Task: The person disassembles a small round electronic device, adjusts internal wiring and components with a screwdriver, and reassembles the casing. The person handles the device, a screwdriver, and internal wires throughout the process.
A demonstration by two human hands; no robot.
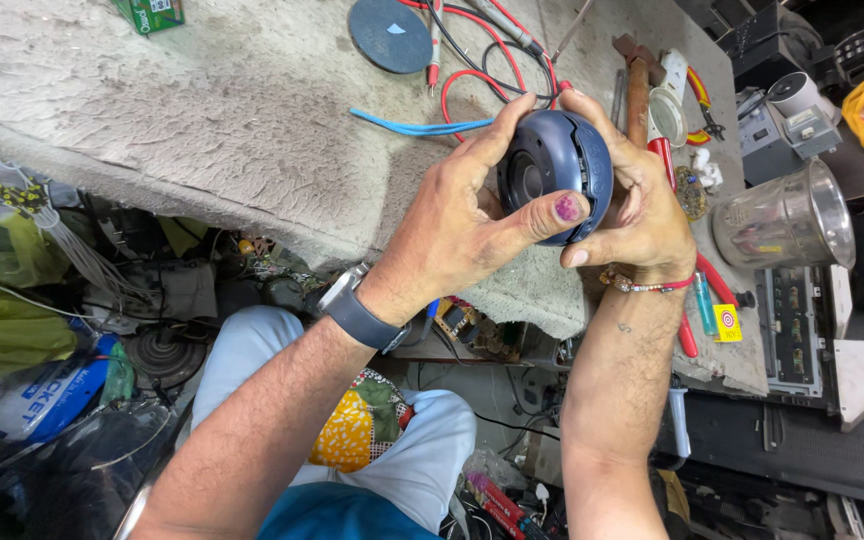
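Both hands held round dark-blue speaker (557, 175) at frame centre, above worn grey bench mat (202, 110). Left hand (452, 225) gripped it from lower left, thumb across front; right hand (642, 205) cupped its right side. Watch (357, 312) sat on left wrist. Red wires (482, 60) and dark disc (389, 33) lay at upper centre. Clear jar (787, 215) stood at right.

I'm holding one round dark-blue speaker (557, 175) in two hands, left hand (452, 235) and right hand (642, 210). I'm counting on the worktop (202, 110): one dark disc (390, 35), one blue cable (417, 127), one hammer (637, 85), one clear jar (787, 215), one green box (152, 12). I'm wearing one wristwatch (357, 310).
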